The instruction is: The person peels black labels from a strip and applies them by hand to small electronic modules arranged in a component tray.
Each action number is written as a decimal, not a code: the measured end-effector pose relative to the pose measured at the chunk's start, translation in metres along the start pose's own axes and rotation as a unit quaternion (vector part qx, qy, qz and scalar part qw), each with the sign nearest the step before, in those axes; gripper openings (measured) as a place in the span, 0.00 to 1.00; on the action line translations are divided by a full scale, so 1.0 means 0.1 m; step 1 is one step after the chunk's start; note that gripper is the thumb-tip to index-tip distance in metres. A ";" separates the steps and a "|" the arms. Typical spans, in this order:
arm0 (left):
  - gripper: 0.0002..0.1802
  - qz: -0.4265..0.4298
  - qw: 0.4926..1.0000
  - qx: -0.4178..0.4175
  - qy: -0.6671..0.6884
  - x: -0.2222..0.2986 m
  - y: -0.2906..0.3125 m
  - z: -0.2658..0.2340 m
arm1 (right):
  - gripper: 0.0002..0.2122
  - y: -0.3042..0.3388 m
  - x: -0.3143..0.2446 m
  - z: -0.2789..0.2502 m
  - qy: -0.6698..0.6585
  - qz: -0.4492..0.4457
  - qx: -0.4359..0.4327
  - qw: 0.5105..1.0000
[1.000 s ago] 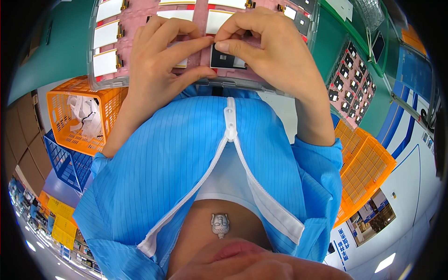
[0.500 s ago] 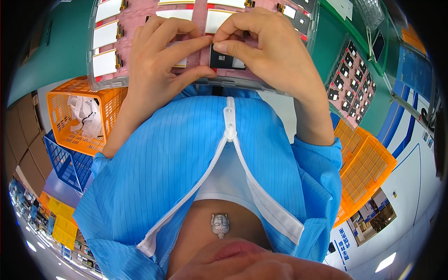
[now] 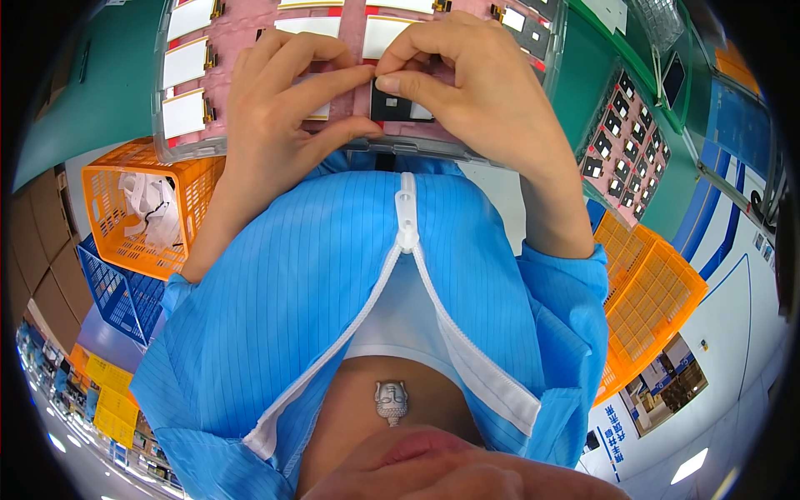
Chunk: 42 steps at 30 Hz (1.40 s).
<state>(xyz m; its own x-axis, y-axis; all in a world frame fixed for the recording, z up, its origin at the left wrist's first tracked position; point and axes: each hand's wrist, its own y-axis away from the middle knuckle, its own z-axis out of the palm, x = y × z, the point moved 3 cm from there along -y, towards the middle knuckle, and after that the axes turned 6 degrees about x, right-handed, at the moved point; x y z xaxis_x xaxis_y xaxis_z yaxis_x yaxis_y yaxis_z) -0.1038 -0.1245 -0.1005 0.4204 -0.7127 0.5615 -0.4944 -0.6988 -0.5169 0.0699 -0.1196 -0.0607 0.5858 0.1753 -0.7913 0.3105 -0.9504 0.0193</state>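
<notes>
Both my hands are over a clear plastic tray [image 3: 187,150] with pink foam at the top of the view. My right hand [image 3: 479,92] has thumb and index finger pinched at the upper left corner of a flat black piece with a small white square [image 3: 390,104]. Whatever is in that pinch is too small to make out. My left hand [image 3: 287,104] keeps its index finger and thumb apart; the index fingertip meets the right hand's pinch, while the thumb tip is near the piece's lower left corner. Flat white panels with gold edges [image 3: 185,112] lie in the foam.
At right on the green table lies a pink sheet of several black-and-white pieces [image 3: 629,146]. An orange crate with white scraps [image 3: 104,225] stands at left above a blue crate [image 3: 125,292]. Orange crates [image 3: 658,292] stand at lower right.
The whole view has shifted very slightly. Both hands keep the same pose at the black piece's corner.
</notes>
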 end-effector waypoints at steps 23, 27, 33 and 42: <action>0.29 -0.023 0.998 0.051 0.013 -0.03 0.03 0.03 | 0.07 0.25 0.03 0.27 0.229 -0.103 0.170 0.953; 0.28 -0.019 0.999 0.049 0.014 -0.01 0.04 0.01 | 0.07 0.23 -0.02 0.23 0.213 -0.102 0.340 0.910; 0.28 0.024 0.999 0.045 0.003 0.02 0.05 0.02 | 0.07 0.37 0.08 0.30 0.250 -0.101 0.221 0.937; 0.26 0.049 0.997 0.040 0.051 0.07 -0.15 -0.18 | 0.08 0.32 0.51 -1.04 -0.068 -0.037 0.452 0.888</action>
<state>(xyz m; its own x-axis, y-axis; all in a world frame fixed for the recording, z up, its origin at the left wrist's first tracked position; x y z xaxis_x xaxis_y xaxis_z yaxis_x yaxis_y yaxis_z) -0.1070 -0.1182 -0.0775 0.2914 -0.7705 0.5669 -0.4645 -0.6320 -0.6203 0.1876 -0.1139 -0.0364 0.4734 0.2725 -0.8376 -0.4203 -0.7658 -0.4867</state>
